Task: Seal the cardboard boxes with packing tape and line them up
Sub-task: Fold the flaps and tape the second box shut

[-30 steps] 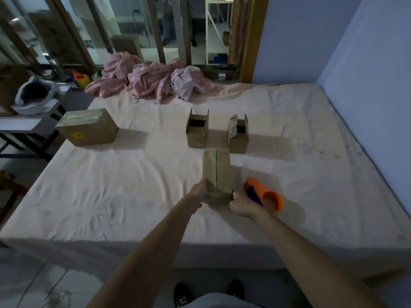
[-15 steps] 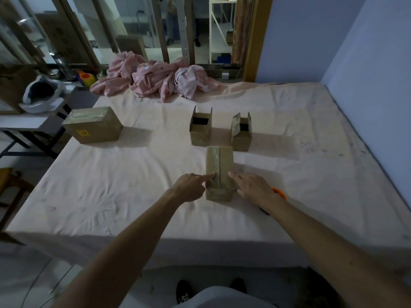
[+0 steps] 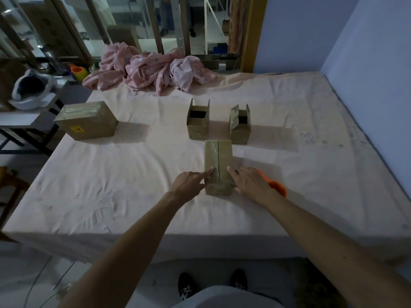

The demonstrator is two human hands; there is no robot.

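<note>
Fingers (image 3: 209, 172) still pressing box (image 3: 219, 155); left hand (image 3: 189, 185), right hand (image 3: 249, 183) barely moved

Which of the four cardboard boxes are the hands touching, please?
The closed small box at the front; the two open boxes behind it and the large taped box at the left are untouched.

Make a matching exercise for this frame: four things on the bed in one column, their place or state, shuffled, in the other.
1 large box
2 nearest small box
3 orange tape dispenser
4 pink cloth

a heaped at the far edge of the bed
b touched by left hand and right hand
c partly hidden behind the right hand
d taped shut, far left

Pairs: 1-d, 2-b, 3-c, 4-a
</note>
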